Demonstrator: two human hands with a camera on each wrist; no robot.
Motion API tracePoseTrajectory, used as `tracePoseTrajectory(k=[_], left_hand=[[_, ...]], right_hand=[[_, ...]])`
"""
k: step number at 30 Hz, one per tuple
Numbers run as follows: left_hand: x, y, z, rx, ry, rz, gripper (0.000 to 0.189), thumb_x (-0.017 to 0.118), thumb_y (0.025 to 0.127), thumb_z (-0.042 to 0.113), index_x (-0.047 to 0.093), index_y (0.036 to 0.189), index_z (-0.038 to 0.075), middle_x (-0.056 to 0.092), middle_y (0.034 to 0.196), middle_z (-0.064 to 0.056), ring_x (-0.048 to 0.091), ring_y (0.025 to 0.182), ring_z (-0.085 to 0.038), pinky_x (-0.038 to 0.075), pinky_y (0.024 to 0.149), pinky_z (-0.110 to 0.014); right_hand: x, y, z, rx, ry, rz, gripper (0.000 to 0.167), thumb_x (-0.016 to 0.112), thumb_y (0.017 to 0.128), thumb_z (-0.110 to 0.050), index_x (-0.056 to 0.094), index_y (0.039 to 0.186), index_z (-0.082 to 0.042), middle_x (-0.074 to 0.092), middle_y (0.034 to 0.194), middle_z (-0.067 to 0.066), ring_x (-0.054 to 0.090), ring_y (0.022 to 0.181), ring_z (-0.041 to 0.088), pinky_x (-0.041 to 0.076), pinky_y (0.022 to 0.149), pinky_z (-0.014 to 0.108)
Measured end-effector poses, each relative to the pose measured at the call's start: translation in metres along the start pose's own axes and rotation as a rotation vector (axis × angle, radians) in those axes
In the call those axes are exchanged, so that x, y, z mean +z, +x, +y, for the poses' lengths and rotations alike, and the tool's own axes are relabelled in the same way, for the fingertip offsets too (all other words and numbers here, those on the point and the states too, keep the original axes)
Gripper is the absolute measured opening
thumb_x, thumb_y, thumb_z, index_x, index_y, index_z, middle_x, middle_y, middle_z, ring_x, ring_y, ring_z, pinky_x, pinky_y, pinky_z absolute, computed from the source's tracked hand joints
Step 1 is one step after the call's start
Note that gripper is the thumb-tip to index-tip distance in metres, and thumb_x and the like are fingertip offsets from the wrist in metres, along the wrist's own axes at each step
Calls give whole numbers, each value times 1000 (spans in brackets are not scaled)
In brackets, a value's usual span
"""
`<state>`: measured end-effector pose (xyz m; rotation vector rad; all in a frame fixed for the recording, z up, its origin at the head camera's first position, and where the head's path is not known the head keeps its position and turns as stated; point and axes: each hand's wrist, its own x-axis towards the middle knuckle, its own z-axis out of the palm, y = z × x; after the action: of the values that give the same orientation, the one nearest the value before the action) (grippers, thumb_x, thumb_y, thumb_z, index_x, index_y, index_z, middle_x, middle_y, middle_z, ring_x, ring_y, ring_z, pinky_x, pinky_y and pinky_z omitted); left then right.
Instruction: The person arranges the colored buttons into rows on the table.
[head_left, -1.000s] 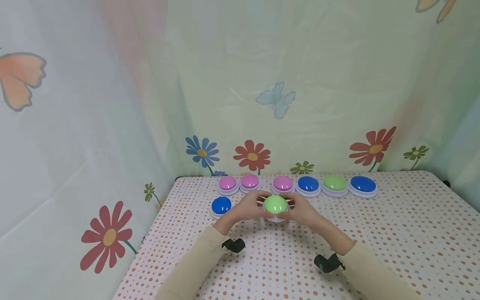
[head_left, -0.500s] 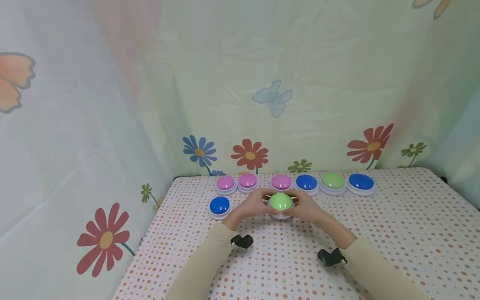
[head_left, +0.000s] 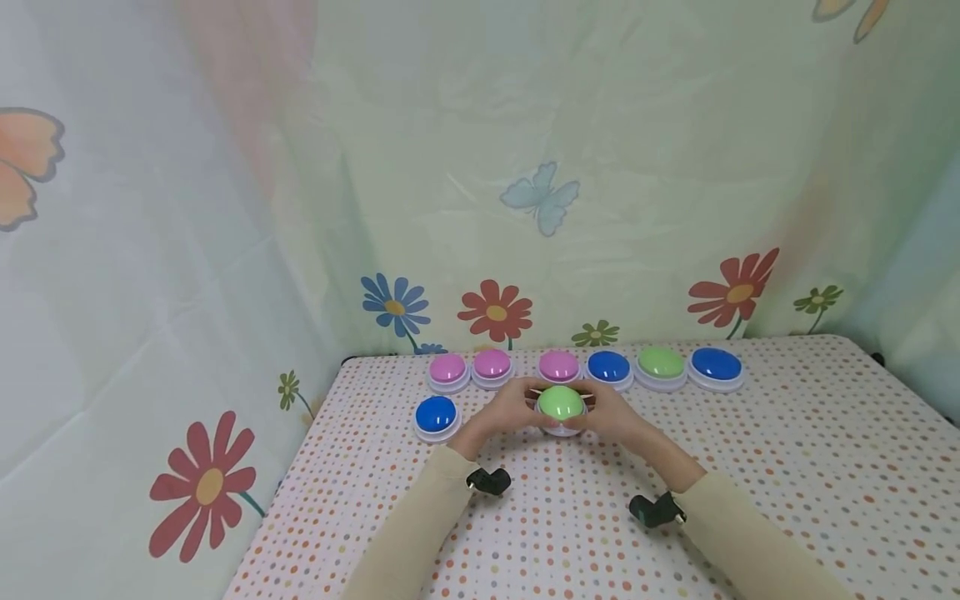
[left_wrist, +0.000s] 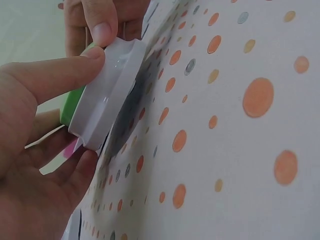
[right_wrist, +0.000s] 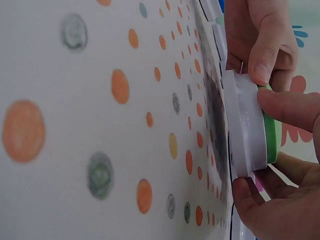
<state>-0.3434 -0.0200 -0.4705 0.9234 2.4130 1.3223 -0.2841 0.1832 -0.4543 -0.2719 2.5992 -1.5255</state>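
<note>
Between my two hands is a green dome push button (head_left: 561, 403) with a white round base (left_wrist: 106, 95). My left hand (head_left: 512, 407) grips its left side, thumb on the near face and fingers curled round the rim. From the right, my right hand (head_left: 609, 410) grips it the same way, and the thumbs nearly meet at the front. In both wrist views the base is tilted up off the dotted cloth, with a dark shadow under it. A blue push button (head_left: 436, 415) stands on the table left of my left hand.
Along the table's back edge runs a row of push buttons: two pink ones (head_left: 492, 364) at left, another pink button (head_left: 558, 367), a blue button (head_left: 608, 367), a green button (head_left: 661, 363) and a blue button (head_left: 716, 364). A flower-print curtain (head_left: 450, 167) hangs behind.
Both hands have carried the green push button slightly right relative to the back row, then held it nearly still. The head view has shifted a little. The other buttons stay put.
</note>
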Motion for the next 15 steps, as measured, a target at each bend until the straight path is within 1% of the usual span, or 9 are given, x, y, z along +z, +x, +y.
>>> tracePoseTrajectory(k=[4,8,15], left_hand=[[5,3,-3,3,-3,-7,59,85,77,19,61,131,14,62,119,6,58,105,-11,49,85,-22],[10,8,-3,11,-11,-20,60,84,77,19,60,132,13,62,121,5,58,106,-10,49,87,-21],[8,10,-4,-31,-8,9,60,85,76,20,61,130,13,63,117,5,59,100,-8,49,84,-22]], right_hand=[[0,0,6,18,11,3,69,77,80,-6,44,140,3,48,135,24,50,117,41,48,93,48],[-3,2,10,46,-4,11,68,76,80,-6,45,140,1,48,136,24,50,118,41,48,93,49],[-5,10,11,41,-32,1,67,78,79,-10,48,138,1,52,132,23,53,115,39,50,89,47]])
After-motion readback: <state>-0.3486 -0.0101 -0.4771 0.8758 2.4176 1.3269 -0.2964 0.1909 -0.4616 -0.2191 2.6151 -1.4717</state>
